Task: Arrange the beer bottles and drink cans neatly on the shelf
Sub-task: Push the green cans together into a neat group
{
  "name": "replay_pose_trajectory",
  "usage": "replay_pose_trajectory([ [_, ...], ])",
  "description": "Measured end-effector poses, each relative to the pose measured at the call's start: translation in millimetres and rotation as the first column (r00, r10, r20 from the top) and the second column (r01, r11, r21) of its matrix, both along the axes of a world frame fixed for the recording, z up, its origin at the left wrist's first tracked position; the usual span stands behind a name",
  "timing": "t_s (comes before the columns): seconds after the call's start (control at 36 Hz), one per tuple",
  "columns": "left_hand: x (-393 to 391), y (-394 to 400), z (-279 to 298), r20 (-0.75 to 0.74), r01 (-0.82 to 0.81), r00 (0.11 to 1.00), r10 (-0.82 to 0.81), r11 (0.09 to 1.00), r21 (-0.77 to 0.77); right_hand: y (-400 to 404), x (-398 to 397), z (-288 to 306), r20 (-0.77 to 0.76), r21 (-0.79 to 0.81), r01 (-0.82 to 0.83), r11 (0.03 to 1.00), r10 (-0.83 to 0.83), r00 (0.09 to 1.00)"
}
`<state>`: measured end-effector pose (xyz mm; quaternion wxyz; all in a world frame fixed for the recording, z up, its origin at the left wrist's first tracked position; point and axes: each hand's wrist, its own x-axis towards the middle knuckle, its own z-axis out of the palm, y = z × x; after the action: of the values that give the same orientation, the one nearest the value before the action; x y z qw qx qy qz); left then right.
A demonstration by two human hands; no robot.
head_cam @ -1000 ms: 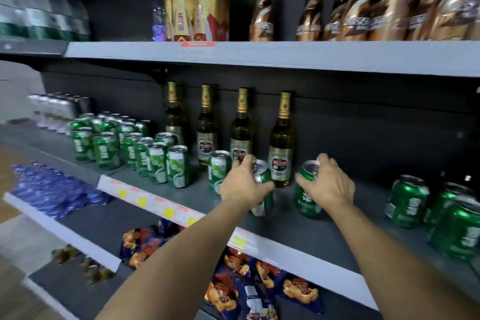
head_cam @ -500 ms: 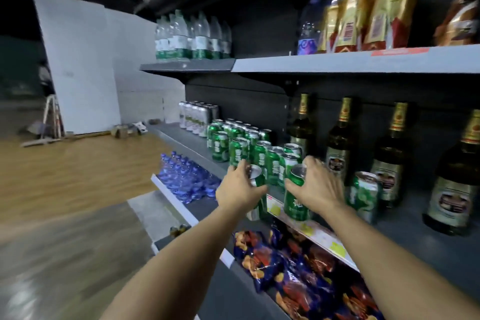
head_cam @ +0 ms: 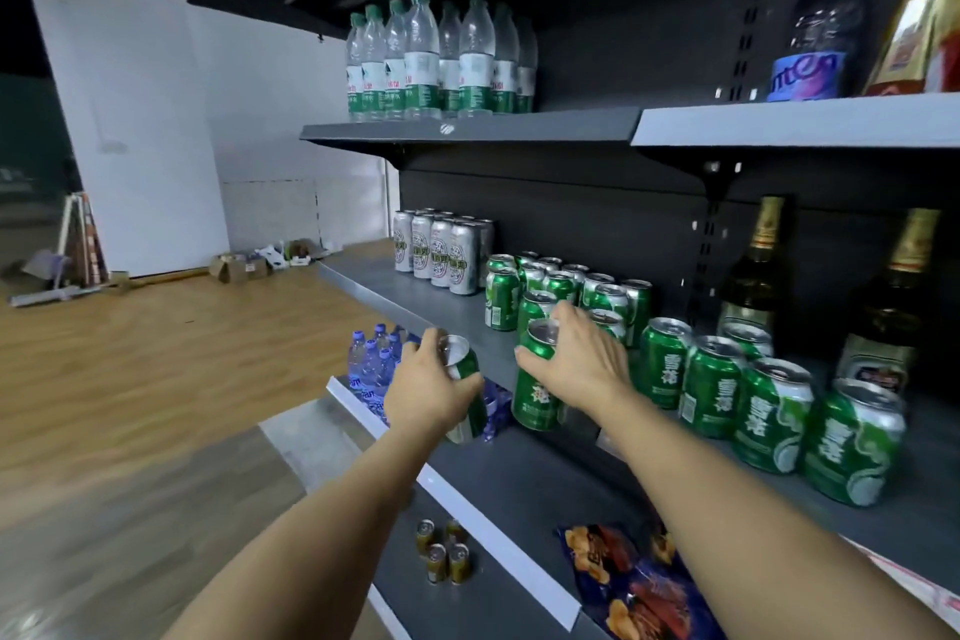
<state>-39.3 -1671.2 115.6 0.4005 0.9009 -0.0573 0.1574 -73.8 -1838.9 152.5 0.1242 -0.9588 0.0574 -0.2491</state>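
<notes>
Grey metal shelf [head_cam: 447, 299] (cans aboard) beside wooden floor [head_cam: 156, 353].

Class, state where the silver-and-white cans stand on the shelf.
The silver-and-white cans stand at the far left end of the middle shelf, just left of the block of green cans and below the water bottles.

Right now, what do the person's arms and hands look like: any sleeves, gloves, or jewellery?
Both forearms are bare up to the frame edge, with no sleeve in view. The left hand and right hand wear no gloves, and no watch, bracelet or ring shows on the visible sides. No markings or tattoos can be seen.
</notes>
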Motion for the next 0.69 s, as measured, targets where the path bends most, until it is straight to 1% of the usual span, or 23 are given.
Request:
replay_pose_trajectory([
  [0.22,91.6,-0.6,18.7,0.05,0.022,0.999,-0.02,0.999,-0.044,13.3,89.4,17.0,0.044,-0.005,-0.028,1.0,0.028,0.999],
  [0.36,145.1,-6.1,29.2,0.05,0.055,0.997,-0.052,0.997,-0.054,14.8,142.3,27.3,0.041,-0.043,0.014,0.999,-0.012,0.999],
  [0.44,177.2,-9.3,30.6,0.036,0.085,0.996,-0.082,0.992,-0.095,13.6,170.2,29.1,0.042,-0.06,0.061,0.996,-0.058,0.997],
  [0.5,198.8,-12.0,30.0,0.03,0.115,0.993,-0.112,0.987,-0.117,12.2,187.8,27.5,0.022,-0.069,0.104,0.992,-0.103,0.994],
  [0.61,241.6,-20.7,27.5,0.037,0.189,0.982,-0.186,0.974,-0.122,8.4,221.5,22.0,-0.071,-0.144,0.202,0.969,-0.214,0.974],
  [0.69,270.0,-28.8,24.1,0.01,0.254,0.967,-0.255,0.96,-0.12,8.9,239.3,16.6,-0.147,-0.177,0.261,0.949,-0.288,0.946],
])
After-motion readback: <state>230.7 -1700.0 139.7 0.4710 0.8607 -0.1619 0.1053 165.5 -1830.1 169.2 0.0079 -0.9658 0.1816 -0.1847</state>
